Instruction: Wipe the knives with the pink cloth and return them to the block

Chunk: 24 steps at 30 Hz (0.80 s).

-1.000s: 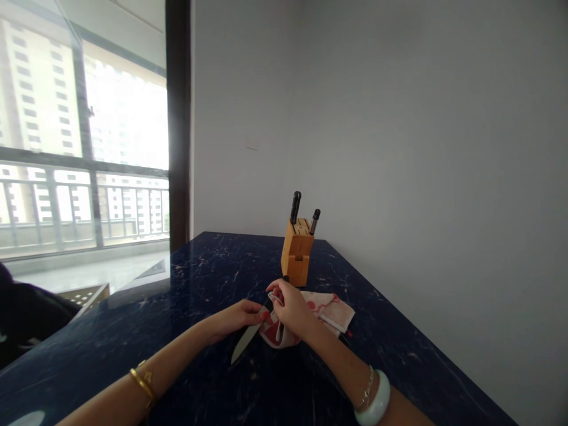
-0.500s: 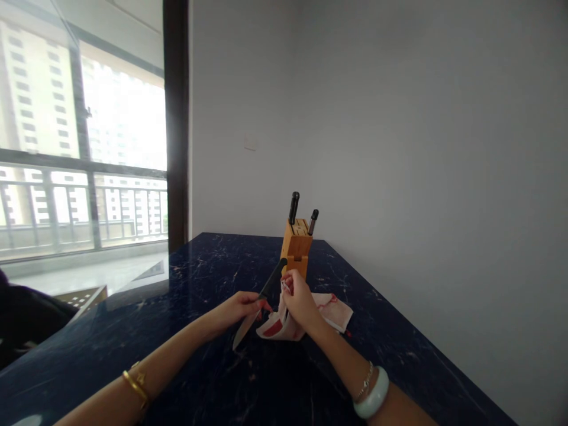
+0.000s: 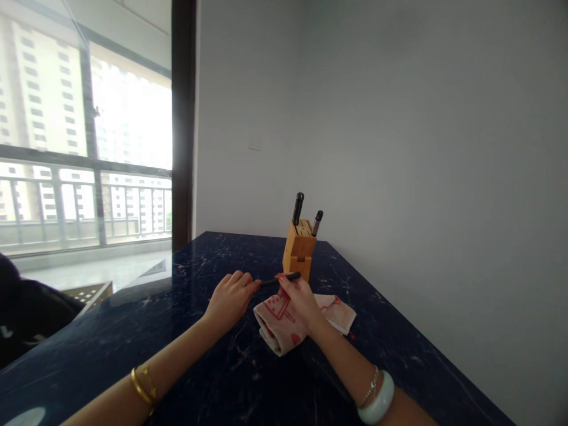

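A knife with a black handle (image 3: 269, 283) lies level between my two hands, its handle end pointing right. My left hand (image 3: 231, 297) is closed at the blade end of the handle; the blade is hidden behind it. Closed on the far end of the handle is my right hand (image 3: 298, 299). A pink-and-white cloth (image 3: 278, 325) with red prints hangs or lies under my right hand; whether those fingers also grip it, I cannot tell. Just beyond the hands stands a wooden knife block (image 3: 298, 251) with two black-handled tools in its top slots.
The dark blue marbled table (image 3: 213, 378) stretches toward a grey wall (image 3: 399, 148). At left are a glass window (image 3: 133, 118) and a dark object (image 3: 31, 313) past the table edge. A pale round thing (image 3: 29, 417) shows at the lower left corner.
The knife has swung from a slant to nearly level, and its blade has gone out of sight. My right hand has moved from the cloth onto the handle. The cloth has opened out below.
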{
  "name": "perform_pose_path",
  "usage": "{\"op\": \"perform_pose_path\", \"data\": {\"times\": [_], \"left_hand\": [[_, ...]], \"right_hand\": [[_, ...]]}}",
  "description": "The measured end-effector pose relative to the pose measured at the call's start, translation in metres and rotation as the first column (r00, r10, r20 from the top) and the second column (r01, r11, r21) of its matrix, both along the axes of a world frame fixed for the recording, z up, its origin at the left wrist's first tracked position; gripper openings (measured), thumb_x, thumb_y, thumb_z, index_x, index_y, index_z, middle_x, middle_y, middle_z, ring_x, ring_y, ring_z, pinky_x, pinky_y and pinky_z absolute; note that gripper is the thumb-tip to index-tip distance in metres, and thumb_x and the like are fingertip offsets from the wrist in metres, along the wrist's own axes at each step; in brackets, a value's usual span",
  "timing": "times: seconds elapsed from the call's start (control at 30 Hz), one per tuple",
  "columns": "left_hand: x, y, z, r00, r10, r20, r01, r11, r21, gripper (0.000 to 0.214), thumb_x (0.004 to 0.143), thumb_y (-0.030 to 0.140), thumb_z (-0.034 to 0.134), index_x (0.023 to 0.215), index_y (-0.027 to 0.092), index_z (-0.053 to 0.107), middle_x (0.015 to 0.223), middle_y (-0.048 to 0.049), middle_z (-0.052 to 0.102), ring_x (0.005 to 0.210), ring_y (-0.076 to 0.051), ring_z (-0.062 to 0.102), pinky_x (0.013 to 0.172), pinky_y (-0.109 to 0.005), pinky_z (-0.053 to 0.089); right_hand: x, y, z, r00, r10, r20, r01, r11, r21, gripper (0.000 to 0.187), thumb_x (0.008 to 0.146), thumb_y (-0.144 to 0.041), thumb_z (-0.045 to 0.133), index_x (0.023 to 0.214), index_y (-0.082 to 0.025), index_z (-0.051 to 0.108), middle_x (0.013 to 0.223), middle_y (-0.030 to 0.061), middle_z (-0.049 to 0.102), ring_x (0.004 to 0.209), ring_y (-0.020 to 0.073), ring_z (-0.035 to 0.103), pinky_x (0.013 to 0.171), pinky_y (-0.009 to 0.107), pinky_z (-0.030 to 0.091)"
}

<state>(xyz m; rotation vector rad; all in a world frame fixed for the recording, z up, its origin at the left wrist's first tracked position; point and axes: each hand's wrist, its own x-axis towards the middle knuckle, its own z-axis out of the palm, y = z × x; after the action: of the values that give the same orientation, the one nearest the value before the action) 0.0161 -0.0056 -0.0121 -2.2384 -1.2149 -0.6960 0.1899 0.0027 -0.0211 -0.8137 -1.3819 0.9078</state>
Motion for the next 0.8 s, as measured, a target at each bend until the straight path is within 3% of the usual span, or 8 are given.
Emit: {"op": "perform_pose_path", "data": {"times": [0.13, 0.3, 0.37, 0.43, 0.5, 0.57, 0.7, 0.8], "left_hand": [[0.004, -0.003, -0.001, 0.998, 0.008, 0.068, -0.010, 1.000, 0.026, 0.024, 0.081, 0.026, 0.041, 0.103, 0.027, 0.051, 0.092, -0.0039, 0.050, 0.083, -0.019, 0.041, 0.070, -0.031, 0.029], [0.010, 0.005, -0.005, 0.874, -0.088, 0.478, 0.149, 0.985, -0.091, 0.030, 0.074, 0.045, 0.047, 0.089, 0.019, 0.054, 0.083, -0.0035, 0.049, 0.076, -0.017, 0.043, 0.068, -0.029, 0.033], [0.014, 0.011, -0.009, 0.735, -0.092, 0.672, 0.359, 0.893, -0.271, 0.036, 0.075, 0.050, 0.040, 0.070, 0.016, 0.052, 0.061, 0.0010, 0.045, 0.058, -0.012, 0.041, 0.054, -0.023, 0.031], [0.018, 0.016, -0.013, 0.600, -0.020, 0.800, 0.576, 0.704, -0.415, 0.043, 0.074, 0.055, 0.036, 0.058, 0.016, 0.047, 0.047, 0.0047, 0.037, 0.045, -0.008, 0.032, 0.045, -0.021, 0.024], [0.021, 0.016, -0.016, 0.473, 0.065, 0.879, 0.726, 0.536, -0.430, 0.046, 0.073, 0.057, 0.035, 0.052, 0.016, 0.041, 0.043, 0.0064, 0.031, 0.041, -0.006, 0.025, 0.042, -0.020, 0.018], [0.023, 0.013, -0.017, 0.329, 0.136, 0.935, 0.826, 0.438, -0.355, 0.046, 0.073, 0.057, 0.035, 0.050, 0.017, 0.036, 0.043, 0.0072, 0.028, 0.040, -0.006, 0.020, 0.041, -0.021, 0.015], [0.021, 0.007, -0.010, 0.160, 0.240, 0.958, 0.903, 0.357, -0.240, 0.046, 0.071, 0.058, 0.039, 0.048, 0.018, 0.031, 0.043, 0.0083, 0.023, 0.040, -0.005, 0.016, 0.042, -0.022, 0.015], [0.016, 0.009, -0.006, 0.173, 0.262, 0.949, 0.851, 0.446, -0.278, 0.050, 0.067, 0.061, 0.040, 0.044, 0.019, 0.028, 0.041, 0.0085, 0.021, 0.038, -0.005, 0.016, 0.041, -0.022, 0.016]], "right_hand": [[0.000, 0.001, 0.000, 0.980, 0.025, -0.195, -0.041, 0.996, -0.074, 0.027, 0.069, -0.038, 0.054, 0.080, -0.014, 0.058, 0.062, 0.0007, 0.055, 0.055, 0.0094, 0.050, 0.055, 0.022, 0.040], [0.003, 0.005, -0.001, 0.932, -0.037, -0.361, 0.012, 0.997, -0.072, 0.023, 0.067, -0.033, 0.058, 0.083, -0.018, 0.058, 0.069, -0.0002, 0.057, 0.058, 0.0091, 0.052, 0.055, 0.021, 0.041], [0.004, 0.005, 0.001, 0.913, -0.029, -0.408, 0.001, 0.998, -0.068, 0.021, 0.067, -0.032, 0.058, 0.083, -0.018, 0.058, 0.068, -0.0010, 0.057, 0.057, 0.0086, 0.052, 0.055, 0.021, 0.040], [0.004, 0.003, 0.004, 0.895, 0.010, -0.447, -0.043, 0.997, -0.064, 0.020, 0.066, -0.030, 0.059, 0.083, -0.018, 0.058, 0.068, -0.0014, 0.057, 0.057, 0.0080, 0.051, 0.055, 0.020, 0.040], [0.003, -0.002, 0.007, 0.881, 0.086, -0.465, -0.131, 0.989, -0.065, 0.019, 0.066, -0.028, 0.060, 0.081, -0.018, 0.059, 0.068, -0.0011, 0.057, 0.057, 0.0079, 0.051, 0.055, 0.020, 0.040], [0.000, -0.007, 0.010, 0.873, 0.183, -0.452, -0.239, 0.969, -0.069, 0.019, 0.066, -0.028, 0.060, 0.080, -0.016, 0.059, 0.067, -0.0003, 0.057, 0.058, 0.0083, 0.052, 0.056, 0.020, 0.039], [-0.003, -0.009, 0.006, 0.903, 0.265, -0.337, -0.316, 0.943, -0.104, 0.025, 0.070, -0.034, 0.055, 0.084, -0.015, 0.056, 0.067, 0.0014, 0.056, 0.061, 0.0101, 0.052, 0.057, 0.022, 0.039], [-0.004, -0.006, -0.006, 0.993, 0.117, -0.030, -0.120, 0.981, -0.152, 0.032, 0.072, -0.045, 0.048, 0.080, -0.015, 0.055, 0.060, 0.0006, 0.054, 0.055, 0.0107, 0.050, 0.053, 0.023, 0.036]]}}
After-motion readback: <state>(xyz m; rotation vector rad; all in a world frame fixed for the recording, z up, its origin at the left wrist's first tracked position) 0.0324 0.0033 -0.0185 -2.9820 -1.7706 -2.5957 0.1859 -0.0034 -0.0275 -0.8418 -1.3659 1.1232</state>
